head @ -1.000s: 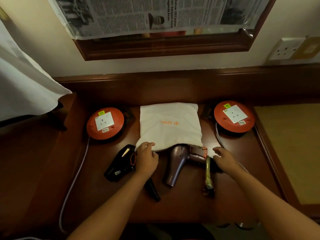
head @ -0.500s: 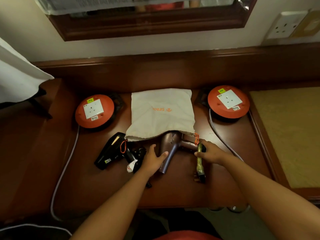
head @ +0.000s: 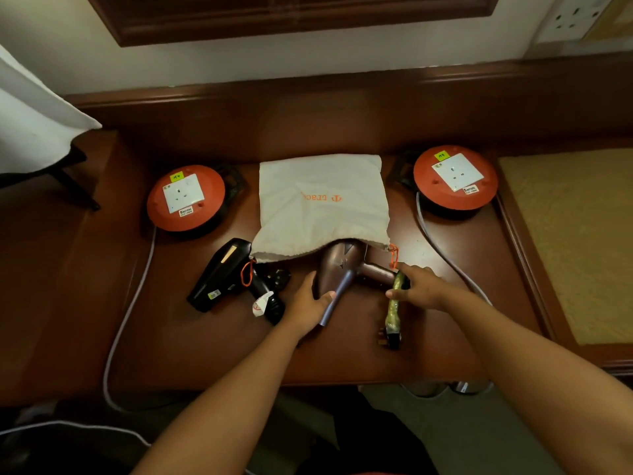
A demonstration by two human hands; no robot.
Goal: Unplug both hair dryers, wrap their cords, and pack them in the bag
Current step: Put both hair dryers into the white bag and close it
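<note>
At a dark wooden dresser top (head: 342, 354), I have the metallic bronze hair dryer (head: 337, 269) partway into the off-white drawstring cloth bag (head: 322, 204), which lies flat with its mouth toward me. My left hand (head: 308, 303) curls round the dryer's barrel at the near end, thumb over the top. I judge that grip is there to steer the body straight into the opening. My right hand (head: 419, 286) is closed loosely on the end of the dryer's handle, where the bundled cord wrapped in yellowish film (head: 394, 306) hangs off toward me; held there, I reckon, so the cord follows the dryer in and does not trail. The dryer's far end sits under the bag's hem, while its barrel and handle lie outside, directly beneath both hands.

The glossy black hair dryer (head: 226, 272) lies on the wood just left of the bag's mouth and just beside my left hand, untouched, its cord gathered by its handle. It looks to be next for packing.

Two round orange extension reels (head: 186, 198) flank the bag, their sockets bare, so both plugs appear to be out. An orange drawstring tag (head: 394, 255) dangles at the bag's right corner, close to my right fingers.
</note>
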